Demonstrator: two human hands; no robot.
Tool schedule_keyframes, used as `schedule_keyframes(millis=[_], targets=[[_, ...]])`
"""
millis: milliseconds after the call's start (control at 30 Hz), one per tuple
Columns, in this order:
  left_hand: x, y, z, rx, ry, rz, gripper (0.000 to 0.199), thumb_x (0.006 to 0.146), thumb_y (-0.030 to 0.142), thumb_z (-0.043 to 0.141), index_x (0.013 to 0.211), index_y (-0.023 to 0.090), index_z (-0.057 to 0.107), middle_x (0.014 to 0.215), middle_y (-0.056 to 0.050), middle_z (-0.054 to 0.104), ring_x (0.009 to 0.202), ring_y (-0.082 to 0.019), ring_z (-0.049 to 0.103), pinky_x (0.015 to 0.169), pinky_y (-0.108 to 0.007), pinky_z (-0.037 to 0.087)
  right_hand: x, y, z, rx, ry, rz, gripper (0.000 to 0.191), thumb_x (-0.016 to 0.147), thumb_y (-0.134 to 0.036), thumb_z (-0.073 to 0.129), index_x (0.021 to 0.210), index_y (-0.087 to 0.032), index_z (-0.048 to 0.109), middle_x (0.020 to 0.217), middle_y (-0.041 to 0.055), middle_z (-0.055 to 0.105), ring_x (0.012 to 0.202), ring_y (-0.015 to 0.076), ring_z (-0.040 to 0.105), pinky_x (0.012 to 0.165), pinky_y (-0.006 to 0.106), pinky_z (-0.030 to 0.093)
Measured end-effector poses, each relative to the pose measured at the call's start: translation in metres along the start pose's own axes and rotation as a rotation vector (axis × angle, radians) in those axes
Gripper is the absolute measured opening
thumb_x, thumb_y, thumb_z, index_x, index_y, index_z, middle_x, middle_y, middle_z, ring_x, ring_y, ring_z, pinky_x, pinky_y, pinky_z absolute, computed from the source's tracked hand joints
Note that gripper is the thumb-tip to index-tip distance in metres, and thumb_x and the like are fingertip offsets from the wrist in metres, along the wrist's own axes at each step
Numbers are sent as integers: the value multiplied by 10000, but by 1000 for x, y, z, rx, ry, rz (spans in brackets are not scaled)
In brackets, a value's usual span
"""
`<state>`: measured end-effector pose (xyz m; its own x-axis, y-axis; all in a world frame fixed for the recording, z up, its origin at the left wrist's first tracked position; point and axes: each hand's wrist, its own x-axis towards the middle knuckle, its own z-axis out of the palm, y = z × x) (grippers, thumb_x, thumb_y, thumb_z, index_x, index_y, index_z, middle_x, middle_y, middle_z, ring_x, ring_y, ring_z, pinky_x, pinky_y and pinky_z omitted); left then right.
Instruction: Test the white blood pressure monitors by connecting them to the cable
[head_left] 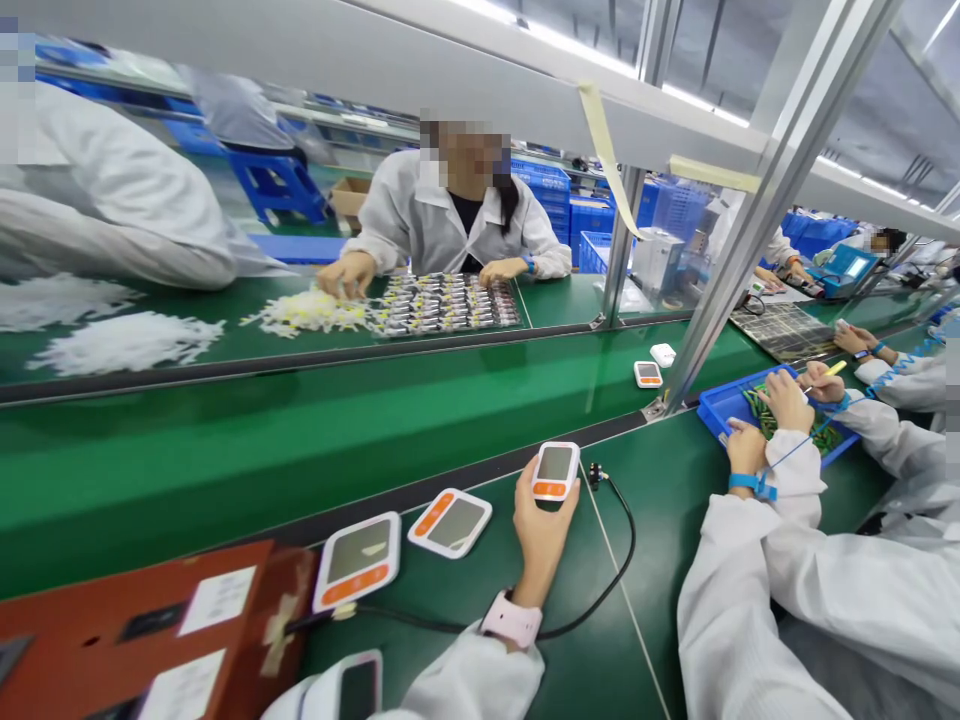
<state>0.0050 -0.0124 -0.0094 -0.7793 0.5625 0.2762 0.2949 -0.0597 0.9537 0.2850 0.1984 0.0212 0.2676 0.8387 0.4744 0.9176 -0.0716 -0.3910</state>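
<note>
Head view: white-and-orange device (556, 471) held at lower sides between fingers (524, 494).

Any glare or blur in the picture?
Head view: a pale patch, perhaps glare, on the white gadget beside the red box; head view, far left: the white sleeve looks smeared; head view, top: ceiling lights look bright; head view, middle: the held gadget in the left hand looks fairly sharp.

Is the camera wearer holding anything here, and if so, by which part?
Yes: a small white device with orange buttons. The wearer's hand grips it by its side edges, toward the button end, leaving the screen uncovered.
</note>
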Motion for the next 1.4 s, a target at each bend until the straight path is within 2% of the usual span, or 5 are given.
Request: schedule_keyframes(millis=[333, 667, 833, 1200, 1400], targets=[[2, -9, 5, -210, 26, -140, 655, 732, 488, 669, 1288, 211, 459, 1298, -125, 539, 1217, -249, 524, 1037, -390, 413, -10, -74, -47, 460, -168, -107, 348, 861, -253, 396, 1011, -96, 668, 1060, 203, 654, 1017, 264, 605, 935, 398, 434], [6, -21, 4, -488, 19, -337, 648, 843, 574, 505, 1373, 224, 374, 1405, -134, 466, 1224, -235, 528, 974, -333, 465, -154, -203, -49, 820, -1088, -975, 880, 704, -93, 638, 1481, -230, 249, 1512, 131, 238, 1411, 248, 248, 1128, 391, 312], [7, -19, 4, -484, 3, -306, 611, 841, 542, 531, 1343, 212, 419, 1401, -121, 479, 1262, -235, 493, 1006, -325, 440, -166, -206, -34, 970, -1109, -870, 750, 768, -50, 534, 1452, -239, 296, 1526, 97, 266, 1424, 197, 236, 1174, 386, 225], [5, -3, 1, -418, -110, -221, 519, 882, 485, 480, 1288, 166, 430, 994, -102, 696, 912, -185, 660, 791, -319, 504, -125, -200, -35, 1465, -1140, 136, 429, 822, -456, 570, 1149, -180, 548, 1046, 57, 670, 916, 173, 660, 804, 333, 565], [7, -9, 4, -300, -152, -231, 415, 825, 467, 558, 1107, 164, 555, 800, -46, 698, 767, -170, 658, 769, -332, 517, -120, -200, -71, 1568, -1137, 85, 523, 800, -497, 602, 1262, -274, 501, 1024, 24, 670, 892, 186, 660, 681, 301, 587]])
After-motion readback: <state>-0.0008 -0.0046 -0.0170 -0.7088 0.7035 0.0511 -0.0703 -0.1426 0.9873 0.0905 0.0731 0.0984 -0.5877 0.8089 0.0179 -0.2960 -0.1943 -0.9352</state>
